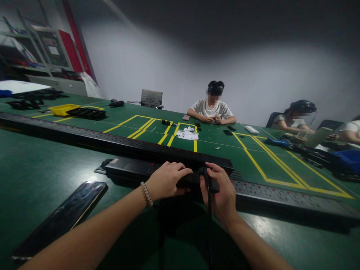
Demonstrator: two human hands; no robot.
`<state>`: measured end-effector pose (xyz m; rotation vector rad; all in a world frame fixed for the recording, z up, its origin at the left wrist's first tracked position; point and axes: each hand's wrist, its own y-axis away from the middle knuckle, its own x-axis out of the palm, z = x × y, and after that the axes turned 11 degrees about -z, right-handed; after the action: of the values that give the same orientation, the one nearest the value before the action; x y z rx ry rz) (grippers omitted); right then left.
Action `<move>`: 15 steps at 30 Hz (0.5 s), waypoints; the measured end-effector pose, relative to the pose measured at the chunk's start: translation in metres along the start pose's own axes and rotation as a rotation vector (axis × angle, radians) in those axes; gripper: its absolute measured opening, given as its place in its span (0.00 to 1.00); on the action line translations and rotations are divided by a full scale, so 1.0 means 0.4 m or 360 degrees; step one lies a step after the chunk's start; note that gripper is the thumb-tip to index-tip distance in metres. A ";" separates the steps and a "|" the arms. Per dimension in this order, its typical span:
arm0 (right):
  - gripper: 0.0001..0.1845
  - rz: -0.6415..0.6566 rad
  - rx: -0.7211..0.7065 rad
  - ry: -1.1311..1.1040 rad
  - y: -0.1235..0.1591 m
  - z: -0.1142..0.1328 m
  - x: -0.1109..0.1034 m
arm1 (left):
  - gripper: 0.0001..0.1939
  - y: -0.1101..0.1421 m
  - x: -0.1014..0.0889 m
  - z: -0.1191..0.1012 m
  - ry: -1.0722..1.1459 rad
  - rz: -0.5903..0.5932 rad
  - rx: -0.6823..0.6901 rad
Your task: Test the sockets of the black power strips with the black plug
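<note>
A short black power strip (128, 167) lies across the green table in front of me. My left hand (168, 180) is wrapped round its right part, thumb and fingers on opposite sides. At the strip's right end, my right hand (221, 189) grips a black plug (203, 171) from which a black cable (209, 225) hangs down toward me. The plug touches or sits close to the strip; its prongs are hidden. Behind the short strip runs a long black socket strip (84, 135), and another long socket strip (281, 197) extends to the right.
A phone (64, 213) lies by my left forearm. Yellow tape (254, 165) marks the green table (213, 140). White papers (188, 133), a yellow tray (63, 109) and black trays (87, 113) stand farther off. Several people (213, 108) sit across and to the right.
</note>
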<state>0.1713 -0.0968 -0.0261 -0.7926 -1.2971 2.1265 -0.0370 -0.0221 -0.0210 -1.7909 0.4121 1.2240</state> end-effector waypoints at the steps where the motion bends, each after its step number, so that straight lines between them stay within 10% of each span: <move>1: 0.12 0.0012 -0.0004 0.0017 0.002 -0.002 -0.006 | 0.29 -0.001 0.003 0.001 -0.0018 -0.0006 0.0005; 15: 0.17 0.0084 0.0003 0.0070 0.023 -0.036 -0.025 | 0.40 0.028 -0.051 0.102 0.0042 0.0016 -0.0059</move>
<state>0.1872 -0.0990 -0.0376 -0.8769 -1.2648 2.1386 -0.0771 0.0011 -0.0131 -1.8404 0.4160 1.2233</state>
